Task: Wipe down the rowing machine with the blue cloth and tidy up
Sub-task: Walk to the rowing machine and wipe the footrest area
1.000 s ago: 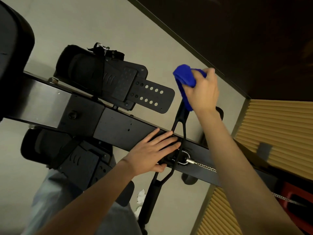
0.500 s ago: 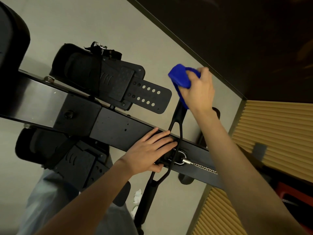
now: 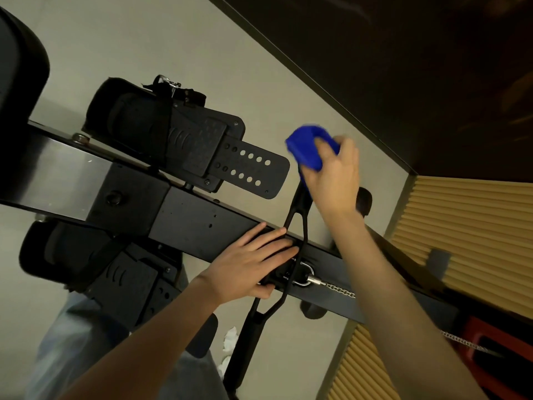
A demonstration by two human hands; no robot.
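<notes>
The black rowing machine's rail (image 3: 184, 223) crosses the view from left to lower right, with a footrest (image 3: 202, 151) above it and another footrest (image 3: 124, 278) below. Across the rail lies the black pull handle (image 3: 297, 215), hooked to a chain (image 3: 340, 291). My right hand (image 3: 331, 174) is closed around the bunched blue cloth (image 3: 307, 148) and wraps the far end of the handle. My left hand (image 3: 251, 264) lies on the rail with fingers spread, thumb under the handle's middle, pinning it in place.
Grey floor lies around the machine. A crumpled white tissue (image 3: 230, 337) sits on the floor below the handle. Beige ribbed wall panels (image 3: 467, 243) and a dark wall (image 3: 403, 67) close off the right side. A red object (image 3: 496, 353) shows at lower right. My jeans-clad leg (image 3: 75, 342) is at lower left.
My right hand with the cloth has shifted slightly along the handle's far end. The view has drifted a little. My left hand has stayed on the rail.
</notes>
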